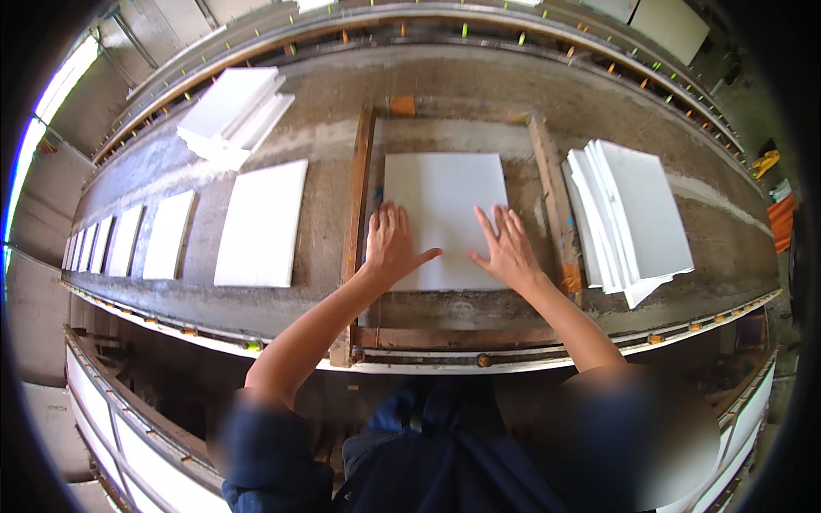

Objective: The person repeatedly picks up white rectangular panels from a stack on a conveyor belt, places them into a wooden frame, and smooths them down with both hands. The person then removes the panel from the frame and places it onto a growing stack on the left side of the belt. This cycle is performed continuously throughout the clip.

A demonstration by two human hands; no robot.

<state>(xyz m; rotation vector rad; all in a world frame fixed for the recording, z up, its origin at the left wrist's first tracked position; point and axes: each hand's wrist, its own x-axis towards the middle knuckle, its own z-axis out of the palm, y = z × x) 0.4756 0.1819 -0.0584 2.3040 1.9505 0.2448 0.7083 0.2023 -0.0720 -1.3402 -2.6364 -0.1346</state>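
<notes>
A white rectangular sheet or panel (445, 205) lies flat on the long worktable, inside a worn wooden frame (362, 197). My left hand (393, 244) rests flat over its left edge, fingers stretched forward and thumb pointing inward. My right hand (506, 246) lies over the right edge, fingers spread and thumb toward the middle. Neither hand holds anything. Whether a fine mesh spans the frame between my hands and the panel, I cannot tell.
To the right stands a loose stack of white panels (641, 214); another stack (231, 111) sits at the far left. Several single panels, among them a large one (261, 224), lie in a row leftward. Rails with coloured clips (464, 31) edge the long table (325, 94).
</notes>
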